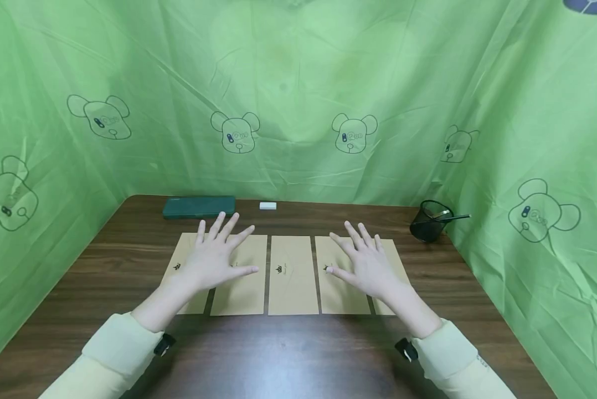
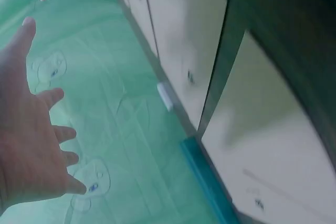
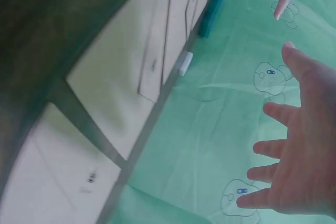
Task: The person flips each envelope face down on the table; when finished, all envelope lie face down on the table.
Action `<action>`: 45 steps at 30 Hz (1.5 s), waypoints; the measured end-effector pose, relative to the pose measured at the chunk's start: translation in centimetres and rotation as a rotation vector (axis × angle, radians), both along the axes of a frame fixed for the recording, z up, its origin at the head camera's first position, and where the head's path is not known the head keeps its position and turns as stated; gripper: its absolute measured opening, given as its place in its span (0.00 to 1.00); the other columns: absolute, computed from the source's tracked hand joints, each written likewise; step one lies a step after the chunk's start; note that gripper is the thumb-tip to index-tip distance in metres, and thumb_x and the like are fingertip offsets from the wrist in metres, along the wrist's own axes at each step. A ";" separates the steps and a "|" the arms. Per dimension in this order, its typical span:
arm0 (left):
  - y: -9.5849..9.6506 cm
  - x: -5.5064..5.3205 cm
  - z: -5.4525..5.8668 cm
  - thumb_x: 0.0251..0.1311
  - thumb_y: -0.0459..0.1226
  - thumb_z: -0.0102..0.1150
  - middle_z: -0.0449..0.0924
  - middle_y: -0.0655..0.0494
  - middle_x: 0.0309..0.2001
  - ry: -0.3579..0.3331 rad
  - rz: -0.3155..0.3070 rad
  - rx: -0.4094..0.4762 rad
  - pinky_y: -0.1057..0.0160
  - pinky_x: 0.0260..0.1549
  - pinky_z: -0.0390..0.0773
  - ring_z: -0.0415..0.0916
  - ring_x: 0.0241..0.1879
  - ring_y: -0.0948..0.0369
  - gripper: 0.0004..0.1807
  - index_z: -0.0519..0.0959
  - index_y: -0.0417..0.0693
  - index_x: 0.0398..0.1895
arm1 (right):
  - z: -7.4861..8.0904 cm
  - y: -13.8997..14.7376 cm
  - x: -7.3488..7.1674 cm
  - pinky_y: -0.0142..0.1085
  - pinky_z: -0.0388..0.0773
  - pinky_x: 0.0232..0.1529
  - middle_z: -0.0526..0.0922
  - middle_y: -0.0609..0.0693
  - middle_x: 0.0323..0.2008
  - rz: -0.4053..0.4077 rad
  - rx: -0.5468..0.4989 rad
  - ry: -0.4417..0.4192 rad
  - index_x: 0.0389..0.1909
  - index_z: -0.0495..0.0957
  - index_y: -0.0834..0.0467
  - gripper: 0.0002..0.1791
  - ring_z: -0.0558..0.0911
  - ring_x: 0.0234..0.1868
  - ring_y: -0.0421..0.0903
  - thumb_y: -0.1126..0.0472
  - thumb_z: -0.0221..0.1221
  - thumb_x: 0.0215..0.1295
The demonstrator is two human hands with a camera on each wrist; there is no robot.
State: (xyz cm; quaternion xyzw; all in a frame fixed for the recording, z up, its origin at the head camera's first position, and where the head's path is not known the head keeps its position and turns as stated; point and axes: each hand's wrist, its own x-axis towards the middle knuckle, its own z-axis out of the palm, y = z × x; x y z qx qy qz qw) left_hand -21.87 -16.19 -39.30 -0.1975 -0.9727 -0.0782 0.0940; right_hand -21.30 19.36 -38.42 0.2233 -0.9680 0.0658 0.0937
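Several tan envelopes, each with a small crown print, lie side by side in a row across the table. My left hand (image 1: pixel 210 265) hovers with spread fingers over the two left envelopes, the leftmost envelope (image 1: pixel 195 303) and its neighbour (image 1: pixel 246 293). Nothing sits between its fingers. The middle envelope (image 1: pixel 292 285) is uncovered. Above the two right envelopes, the inner envelope (image 1: pixel 342 302) and the outer envelope (image 1: pixel 394 257), my right hand (image 1: pixel 370 270) is likewise spread and holds nothing. Both wrist views show a gap between the palms and the envelopes.
Behind the envelopes lie a dark green flat case (image 1: pixel 199 207) and a white eraser (image 1: pixel 267 205). A black mesh pen cup (image 1: pixel 425 227) with a pen sticking out stands at the back right. Green curtains (image 1: pixel 298 166) enclose the brown wooden table (image 1: pixel 278 354) at the back and sides.
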 end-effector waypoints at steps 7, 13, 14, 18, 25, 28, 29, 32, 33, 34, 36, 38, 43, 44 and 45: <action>-2.4 -0.5 1.4 0.47 0.75 0.45 0.35 0.52 0.76 0.027 0.006 -0.015 0.36 0.66 0.31 0.22 0.73 0.50 0.50 0.49 0.71 0.74 | 1.8 -0.8 -0.7 0.64 0.44 0.66 0.43 0.51 0.75 0.026 0.025 0.048 0.72 0.53 0.38 0.42 0.41 0.74 0.58 0.28 0.50 0.58; -4.7 -1.0 2.3 0.47 0.76 0.44 0.33 0.53 0.76 0.049 0.012 -0.026 0.40 0.67 0.30 0.19 0.73 0.53 0.50 0.48 0.71 0.74 | 3.0 -2.5 -1.3 0.61 0.43 0.68 0.42 0.49 0.75 0.107 0.009 0.098 0.72 0.54 0.40 0.42 0.41 0.75 0.54 0.30 0.51 0.59; -5.1 -1.1 2.4 0.47 0.75 0.44 0.33 0.53 0.76 0.053 0.011 -0.025 0.41 0.68 0.29 0.19 0.73 0.53 0.50 0.48 0.71 0.74 | 3.2 -2.9 -1.5 0.60 0.43 0.69 0.42 0.49 0.75 0.124 0.010 0.105 0.72 0.54 0.41 0.41 0.42 0.75 0.53 0.31 0.51 0.59; -6.6 -1.6 2.5 0.48 0.73 0.47 0.33 0.53 0.76 0.073 0.006 -0.026 0.43 0.68 0.28 0.19 0.73 0.53 0.50 0.48 0.68 0.74 | 3.7 -4.6 -1.9 0.57 0.43 0.70 0.41 0.50 0.75 0.192 0.029 0.122 0.72 0.54 0.43 0.41 0.42 0.75 0.52 0.31 0.50 0.61; -9.6 -2.6 1.1 0.49 0.71 0.51 0.38 0.49 0.76 0.065 0.012 -0.007 0.44 0.69 0.29 0.24 0.74 0.50 0.51 0.50 0.62 0.74 | 3.6 -8.1 -2.1 0.52 0.45 0.70 0.38 0.49 0.75 0.300 0.043 0.074 0.73 0.53 0.45 0.41 0.40 0.75 0.49 0.32 0.50 0.62; -10.8 -3.0 0.2 0.49 0.71 0.52 0.42 0.46 0.75 0.049 0.025 0.001 0.42 0.68 0.31 0.27 0.74 0.49 0.52 0.52 0.58 0.74 | 3.4 -9.7 -1.9 0.52 0.45 0.70 0.37 0.48 0.75 0.334 0.026 0.046 0.73 0.52 0.44 0.42 0.39 0.75 0.49 0.32 0.50 0.62; -11.2 -3.1 -0.2 0.48 0.70 0.53 0.44 0.45 0.74 0.045 0.027 0.003 0.41 0.68 0.32 0.28 0.74 0.48 0.53 0.53 0.56 0.74 | 3.4 -10.2 -1.8 0.52 0.45 0.70 0.38 0.48 0.75 0.348 0.018 0.039 0.73 0.52 0.44 0.42 0.39 0.75 0.49 0.31 0.49 0.62; -12.7 -3.7 -1.4 0.47 0.70 0.54 0.46 0.44 0.74 0.019 0.030 0.011 0.40 0.68 0.35 0.31 0.74 0.47 0.55 0.54 0.53 0.73 | 3.3 -11.9 -1.3 0.50 0.45 0.70 0.39 0.48 0.75 0.381 0.010 0.020 0.73 0.52 0.45 0.44 0.41 0.75 0.49 0.30 0.49 0.60; -13.1 -3.9 -1.7 0.46 0.70 0.56 0.47 0.44 0.74 0.008 0.030 0.016 0.40 0.68 0.36 0.32 0.74 0.46 0.55 0.54 0.52 0.73 | 3.1 -12.5 -1.2 0.50 0.46 0.70 0.41 0.49 0.75 0.395 0.007 0.014 0.73 0.52 0.45 0.44 0.41 0.75 0.50 0.30 0.50 0.60; -13.5 -4.0 -2.1 0.45 0.69 0.57 0.48 0.43 0.73 -0.001 0.029 0.019 0.39 0.68 0.37 0.34 0.74 0.45 0.55 0.55 0.51 0.73 | 2.9 -13.0 -1.2 0.50 0.46 0.70 0.42 0.49 0.75 0.410 0.003 0.006 0.73 0.52 0.46 0.45 0.42 0.75 0.50 0.30 0.51 0.59; -14.2 -4.4 -2.7 0.44 0.68 0.60 0.49 0.44 0.73 -0.025 0.030 0.030 0.38 0.67 0.39 0.36 0.73 0.44 0.56 0.56 0.49 0.72 | 2.4 -14.1 -1.0 0.49 0.47 0.70 0.44 0.50 0.75 0.435 0.002 -0.012 0.73 0.52 0.47 0.46 0.44 0.74 0.51 0.31 0.53 0.58; -14.7 -4.7 -3.2 0.41 0.67 0.63 0.51 0.43 0.72 -0.041 0.026 0.029 0.35 0.65 0.43 0.40 0.72 0.42 0.57 0.57 0.46 0.71 | 1.7 -15.1 -1.0 0.48 0.46 0.70 0.45 0.50 0.75 0.463 0.005 -0.033 0.73 0.52 0.48 0.47 0.45 0.74 0.51 0.30 0.53 0.57; -16.2 -5.4 -5.0 0.33 0.69 0.66 0.56 0.40 0.69 -0.067 0.019 0.014 0.30 0.59 0.49 0.46 0.69 0.38 0.62 0.60 0.41 0.69 | -0.7 -17.6 -1.2 0.45 0.45 0.71 0.49 0.52 0.74 0.510 0.064 -0.055 0.73 0.50 0.47 0.51 0.48 0.74 0.52 0.27 0.53 0.53; -16.5 -5.5 -5.4 0.32 0.70 0.66 0.57 0.40 0.69 -0.077 0.021 0.016 0.30 0.59 0.50 0.47 0.69 0.38 0.63 0.60 0.41 0.69 | -1.2 -18.0 -1.3 0.44 0.45 0.71 0.49 0.51 0.74 0.515 0.075 -0.062 0.74 0.49 0.47 0.52 0.48 0.74 0.52 0.26 0.53 0.52; -16.7 -5.6 -5.8 0.31 0.70 0.66 0.57 0.40 0.69 -0.090 0.022 0.024 0.30 0.58 0.50 0.47 0.69 0.38 0.64 0.60 0.41 0.69 | -1.8 -18.4 -1.4 0.44 0.45 0.71 0.49 0.51 0.74 0.519 0.090 -0.069 0.74 0.48 0.46 0.53 0.48 0.74 0.52 0.25 0.53 0.51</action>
